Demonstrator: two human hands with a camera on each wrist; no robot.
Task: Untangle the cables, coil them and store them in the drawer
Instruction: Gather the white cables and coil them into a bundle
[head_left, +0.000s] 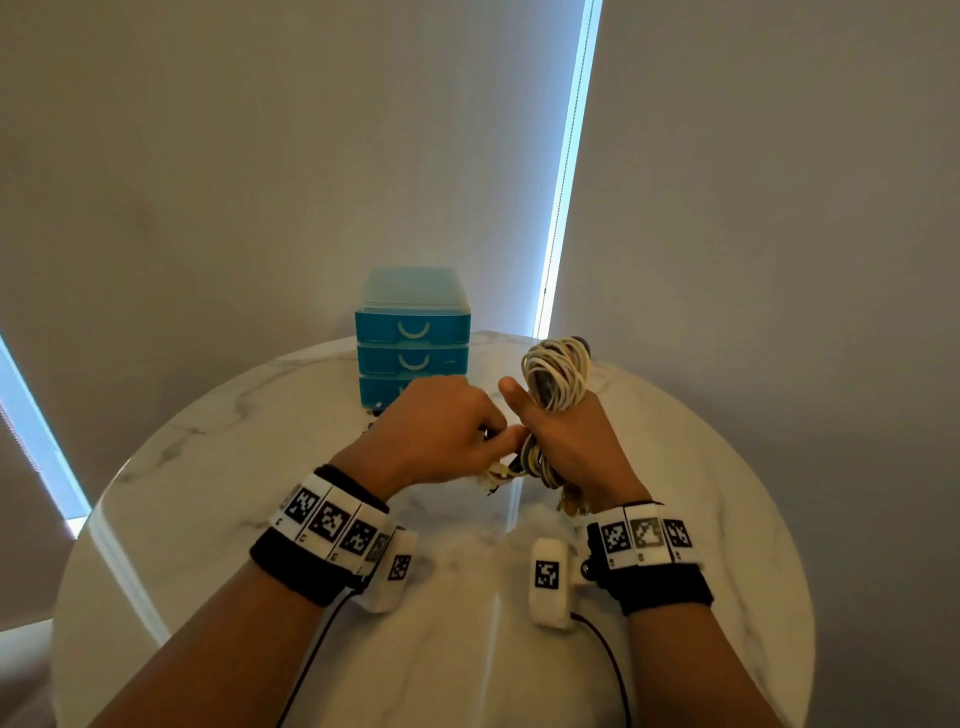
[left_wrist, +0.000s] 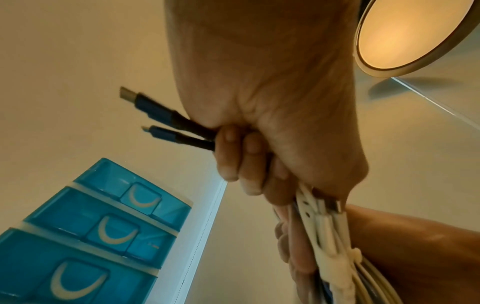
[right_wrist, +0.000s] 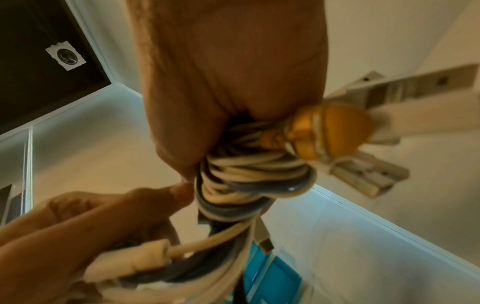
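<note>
My right hand (head_left: 561, 431) grips a thick coil of white and dark cables (head_left: 556, 374) upright above the round marble table (head_left: 208, 467); the loops stick out over my fist. An orange plug (right_wrist: 330, 133) shows by the palm. My left hand (head_left: 441, 431) sits close beside it, fingers curled round cable ends: two dark USB plugs (left_wrist: 155, 121) poke out of the fist and white connectors (left_wrist: 319, 222) run toward the bundle (right_wrist: 249, 181). The blue three-drawer unit (head_left: 413, 338) stands behind the hands, all drawers closed.
Roller blinds with bright window gaps (head_left: 563, 166) stand behind the table. Wrist cameras with thin black leads (head_left: 608, 660) hang under both wrists. A round ceiling lamp (left_wrist: 405, 33) shows in the left wrist view.
</note>
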